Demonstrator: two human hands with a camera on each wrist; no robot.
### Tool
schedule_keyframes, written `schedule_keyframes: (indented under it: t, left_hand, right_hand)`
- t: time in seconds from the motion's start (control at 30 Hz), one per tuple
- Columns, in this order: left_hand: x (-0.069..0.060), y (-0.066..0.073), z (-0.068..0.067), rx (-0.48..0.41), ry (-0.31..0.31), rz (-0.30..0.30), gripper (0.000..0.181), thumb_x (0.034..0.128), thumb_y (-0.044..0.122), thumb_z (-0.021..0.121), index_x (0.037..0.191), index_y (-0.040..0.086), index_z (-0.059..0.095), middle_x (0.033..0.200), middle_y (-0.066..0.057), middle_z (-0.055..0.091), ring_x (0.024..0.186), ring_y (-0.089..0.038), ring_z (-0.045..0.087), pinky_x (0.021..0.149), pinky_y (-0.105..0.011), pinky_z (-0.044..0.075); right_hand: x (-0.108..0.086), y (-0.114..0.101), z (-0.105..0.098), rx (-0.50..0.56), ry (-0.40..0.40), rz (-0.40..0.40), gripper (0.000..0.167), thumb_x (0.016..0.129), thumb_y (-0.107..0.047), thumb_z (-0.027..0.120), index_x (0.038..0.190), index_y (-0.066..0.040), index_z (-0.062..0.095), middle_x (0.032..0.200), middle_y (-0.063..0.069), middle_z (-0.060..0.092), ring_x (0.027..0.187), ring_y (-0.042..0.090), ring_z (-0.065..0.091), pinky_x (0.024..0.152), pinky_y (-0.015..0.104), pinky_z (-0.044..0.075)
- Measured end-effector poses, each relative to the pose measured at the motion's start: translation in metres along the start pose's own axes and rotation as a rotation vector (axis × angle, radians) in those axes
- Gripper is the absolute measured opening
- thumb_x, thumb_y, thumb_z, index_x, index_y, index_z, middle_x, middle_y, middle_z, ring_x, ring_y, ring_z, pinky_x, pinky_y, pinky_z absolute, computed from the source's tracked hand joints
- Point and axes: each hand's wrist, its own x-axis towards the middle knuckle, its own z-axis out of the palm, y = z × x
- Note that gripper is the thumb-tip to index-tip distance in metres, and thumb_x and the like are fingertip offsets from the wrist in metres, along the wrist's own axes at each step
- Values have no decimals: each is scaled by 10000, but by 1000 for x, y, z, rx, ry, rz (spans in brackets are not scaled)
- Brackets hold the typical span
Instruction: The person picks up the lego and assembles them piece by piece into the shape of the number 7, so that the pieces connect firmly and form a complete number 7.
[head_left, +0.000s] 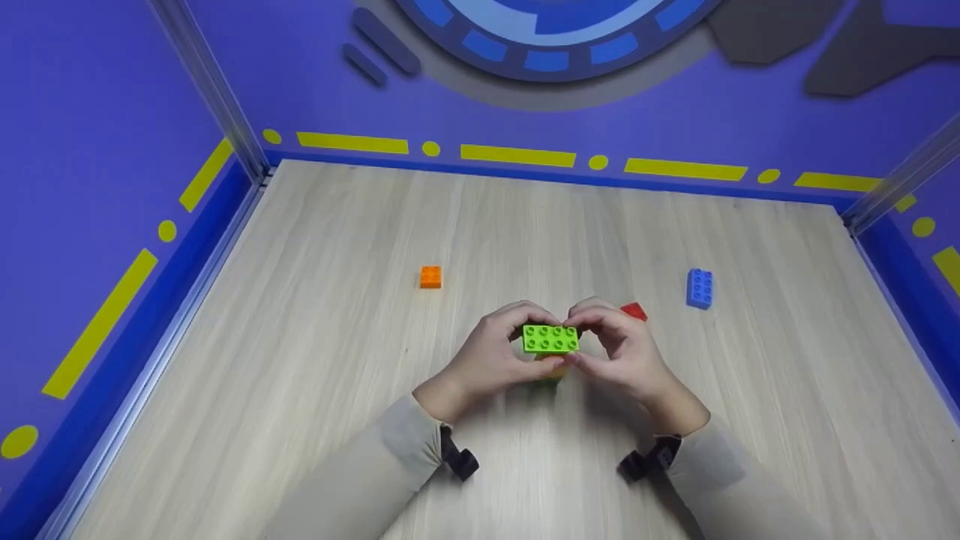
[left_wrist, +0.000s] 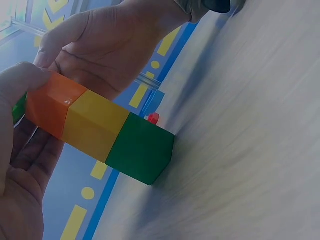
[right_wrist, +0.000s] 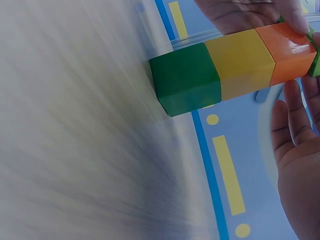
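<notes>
Upright between both hands stands a stack of toy building blocks: a dark green block (left_wrist: 141, 149) lowest, a yellow block (right_wrist: 241, 65) above it, then an orange block (left_wrist: 57, 104). On top lies a light green eight-stud brick (head_left: 551, 339), wider than the stack. My left hand (head_left: 487, 356) grips the brick's left end, its thumb reaching the orange block. From the other side my right hand (head_left: 624, 349) pinches the right end between thumb and fingers. Whether the dark green block touches the table cannot be told.
A small orange four-stud brick (head_left: 430, 277) lies on the wooden table (head_left: 300, 315) beyond the left hand. Past the right hand are a partly hidden red brick (head_left: 634, 311) and a blue eight-stud brick (head_left: 700, 289). Blue-purple panels (head_left: 315, 105) border the back and sides.
</notes>
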Motion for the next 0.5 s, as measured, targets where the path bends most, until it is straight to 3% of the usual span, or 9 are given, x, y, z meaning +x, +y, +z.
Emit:
schedule_keyframes:
  t: [0.3,0.5]
  left_hand:
    - [0,-1,-1,-28,-22,-15,368,923,125,924,1255,66,779,1257,-75,799,1122,-83,669,950,-331,603]
    - [0,-3,-1,-142,-50,-26,327,974,113,867,1264,6,761,1293,-155,760,1130,-85,667,974,-260,613]
  right_hand:
    - [-3,3,2,30,-3,15,412,825,296,736,1205,139,709,1234,18,718,1170,123,673,1047,245,598]
    - [-4,6,4,55,3,26,402,820,293,712,1193,146,685,1251,-30,712,1178,130,665,1076,248,597]
